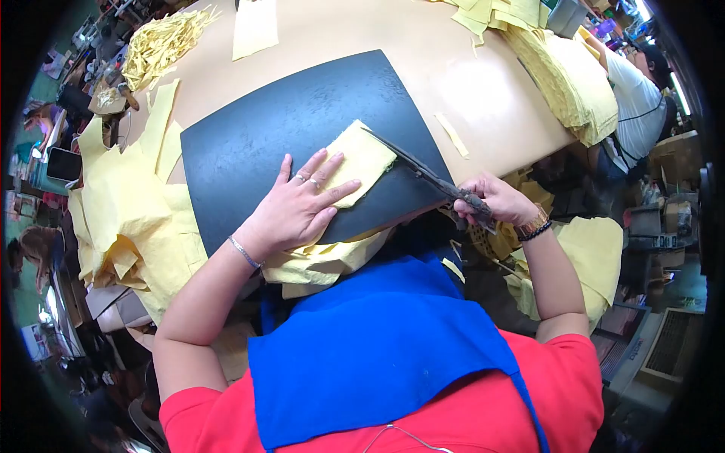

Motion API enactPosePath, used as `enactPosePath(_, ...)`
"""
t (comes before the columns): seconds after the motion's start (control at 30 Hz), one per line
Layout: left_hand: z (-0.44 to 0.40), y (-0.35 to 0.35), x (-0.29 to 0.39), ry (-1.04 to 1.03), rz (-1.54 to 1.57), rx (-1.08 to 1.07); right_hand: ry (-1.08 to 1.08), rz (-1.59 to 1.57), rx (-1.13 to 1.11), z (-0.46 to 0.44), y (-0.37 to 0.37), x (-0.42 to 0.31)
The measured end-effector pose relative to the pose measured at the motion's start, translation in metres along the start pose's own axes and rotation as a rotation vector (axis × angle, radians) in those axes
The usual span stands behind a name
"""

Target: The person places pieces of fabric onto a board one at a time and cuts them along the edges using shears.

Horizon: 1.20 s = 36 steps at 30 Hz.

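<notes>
My left hand point(307, 198) lies flat with its fingers spread, pressing a small yellow cloth piece point(365, 162) onto a black board point(291, 102). In my right hand point(495, 198) is a pair of dark scissors point(427, 175), gripped by wrapped-looking handles. The blades point up and left, and their tip reaches the upper right edge of the cloth piece. Whether the blades are parted is hard to see. Part of the cloth is hidden under my left palm and fingers. More yellow cloth point(332, 260) hangs below the board's near edge.
Large yellow cloth sheets point(124, 219) drape over the table's left side. A thick yellow cloth stack point(566, 83) lies at the right, near a person in a white shirt point(638, 102). Yellow strips point(162, 45) are heaped at the far left of the tan table point(340, 26).
</notes>
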<state>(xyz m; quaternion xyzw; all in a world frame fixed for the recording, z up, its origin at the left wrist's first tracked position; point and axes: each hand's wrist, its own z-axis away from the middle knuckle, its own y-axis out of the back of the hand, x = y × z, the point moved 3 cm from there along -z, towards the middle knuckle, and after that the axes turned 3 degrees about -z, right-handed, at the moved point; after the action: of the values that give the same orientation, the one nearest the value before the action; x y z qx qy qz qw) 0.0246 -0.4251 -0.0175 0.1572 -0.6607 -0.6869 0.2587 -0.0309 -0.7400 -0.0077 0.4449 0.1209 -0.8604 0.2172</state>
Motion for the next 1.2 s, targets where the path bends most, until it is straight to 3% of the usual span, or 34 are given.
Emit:
enactPosePath(0.2, 0.0, -0.001, 0.004, -0.021, 0.005, -0.01, 0.037, -0.094, 0.04, -0.013, -0.005, -0.001)
enactPosePath(0.5, -0.001, 0.0, 0.006, -0.007, 0.0, -0.013, 0.034, 0.033, 0.006, -0.011, 0.007, -0.007)
enactPosePath(0.6, -0.002, 0.001, 0.007, -0.007, 0.006, -0.002, 0.107, -0.179, 0.104, -0.015, 0.016, 0.011)
enactPosePath(0.7, -0.007, 0.002, -0.001, 0.029, 0.028, 0.012, 0.309, -0.377, 0.131, -0.023, 0.011, 0.003)
enactPosePath(0.77, -0.018, 0.006, -0.022, 0.09, 0.047, -0.013, 0.457, -0.347, 0.287, -0.037, 0.001, -0.003)
enactPosePath(0.83, -0.036, 0.02, -0.056, 0.251, 0.124, 0.178, 0.626, -0.414, 0.323, -0.054, -0.01, -0.006)
enactPosePath(0.9, -0.058, 0.045, -0.094, 0.207, -0.015, 0.308, 0.657, -0.415, 0.399, -0.069, -0.017, -0.003)
enactPosePath(0.97, -0.087, 0.072, -0.136, 0.312, -0.2, 0.228, 0.688, -0.424, 0.435, -0.079, -0.018, 0.0)
enactPosePath(1.0, -0.097, 0.085, -0.159, 0.348, -0.3, 0.291, 0.653, -0.419, 0.459, -0.076, -0.019, -0.001)
enactPosePath(1.07, -0.106, 0.117, -0.2, 0.61, -0.331, 0.508, 0.685, -0.395, 0.496, -0.075, -0.019, -0.001)
enactPosePath(1.1, -0.105, 0.133, -0.212, 0.751, -0.346, 0.519, 0.714, -0.428, 0.511, -0.076, -0.019, 0.0)
enactPosePath(1.13, -0.103, 0.136, -0.227, 0.766, -0.342, 0.791, 0.731, -0.459, 0.51, -0.075, -0.02, -0.001)
enactPosePath(1.17, -0.098, 0.147, -0.225, 0.829, -0.138, 0.78, 0.727, -0.464, 0.534, -0.074, -0.019, 0.001)
enactPosePath(1.2, -0.09, 0.141, -0.224, 0.614, -0.262, 0.765, 0.726, -0.468, 0.559, -0.074, -0.017, 0.002)
